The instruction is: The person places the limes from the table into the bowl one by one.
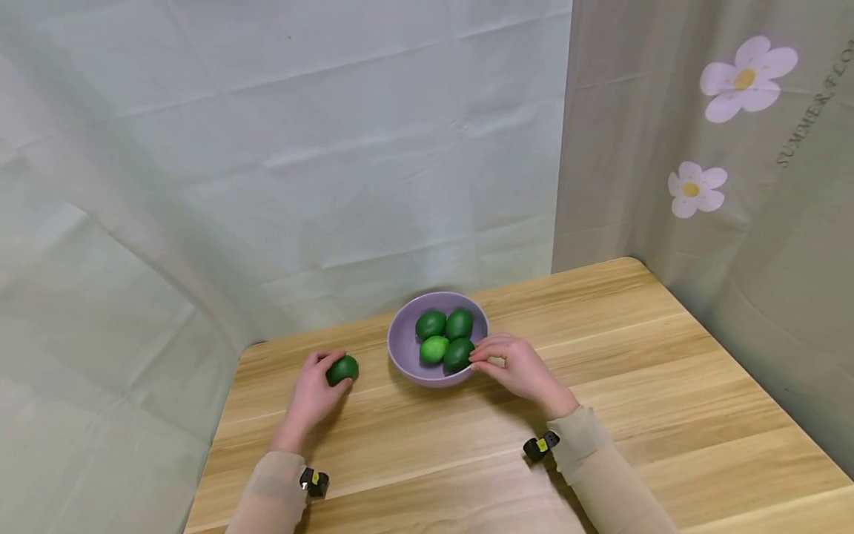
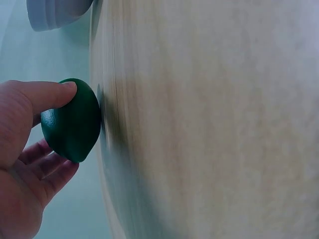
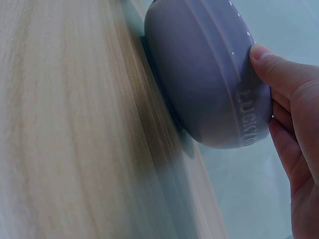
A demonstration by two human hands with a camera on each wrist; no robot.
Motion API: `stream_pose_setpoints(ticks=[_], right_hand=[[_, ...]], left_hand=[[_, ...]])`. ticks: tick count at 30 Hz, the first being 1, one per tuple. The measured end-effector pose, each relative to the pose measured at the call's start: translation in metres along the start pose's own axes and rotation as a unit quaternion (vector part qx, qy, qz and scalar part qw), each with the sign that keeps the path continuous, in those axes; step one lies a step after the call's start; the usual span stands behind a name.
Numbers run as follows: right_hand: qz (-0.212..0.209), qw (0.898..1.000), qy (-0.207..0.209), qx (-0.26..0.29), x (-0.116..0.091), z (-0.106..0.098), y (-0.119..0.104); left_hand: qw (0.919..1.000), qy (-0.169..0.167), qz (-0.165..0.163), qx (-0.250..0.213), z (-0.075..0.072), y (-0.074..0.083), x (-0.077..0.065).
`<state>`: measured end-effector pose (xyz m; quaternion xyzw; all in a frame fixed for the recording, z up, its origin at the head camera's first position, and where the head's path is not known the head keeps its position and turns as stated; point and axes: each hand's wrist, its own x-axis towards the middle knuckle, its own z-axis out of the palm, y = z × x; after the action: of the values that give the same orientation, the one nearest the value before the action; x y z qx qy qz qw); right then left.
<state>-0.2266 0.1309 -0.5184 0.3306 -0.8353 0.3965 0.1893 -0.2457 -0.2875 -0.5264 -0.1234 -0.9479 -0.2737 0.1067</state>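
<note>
My left hand (image 1: 318, 389) grips a dark green lime (image 1: 343, 370) at the table's left side, thumb on one side and fingers on the other. In the left wrist view that lime (image 2: 75, 122) shows a pointed end and sits at or just above the tabletop. A purple bowl (image 1: 405, 348) stands right of it, holding three dark green limes (image 1: 430, 324) and one bright green lime (image 1: 434, 349). My right hand (image 1: 517, 367) pinches the bowl's right rim, fingertips beside the nearest dark lime (image 1: 458, 357). From the right wrist, its thumb presses the bowl's outer wall (image 3: 214, 84); the inside is hidden.
The wooden table (image 1: 640, 371) reaches back to a pale curtain (image 1: 373, 163), close behind the bowl. On the right hangs another curtain with printed flowers (image 1: 743, 79). Both sleeves carry small black wrist cameras (image 1: 314, 482).
</note>
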Motion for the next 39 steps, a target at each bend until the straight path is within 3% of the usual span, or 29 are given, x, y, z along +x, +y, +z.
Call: stream_pose_setpoints(ticks=[24, 39], right_hand=[[0.007, 1.000, -0.006, 0.006, -0.0006, 0.0010, 0.0024], [0.012, 1.000, -0.005, 0.008, -0.0008, 0.0018, 0.0026]], left_hand=[[0.9986, -0.024, -0.042, 0.017, -0.0013, 0.0041, -0.0020], [0.9984, -0.023, -0.050, 0.017, -0.0015, 0.0046, -0.0035]])
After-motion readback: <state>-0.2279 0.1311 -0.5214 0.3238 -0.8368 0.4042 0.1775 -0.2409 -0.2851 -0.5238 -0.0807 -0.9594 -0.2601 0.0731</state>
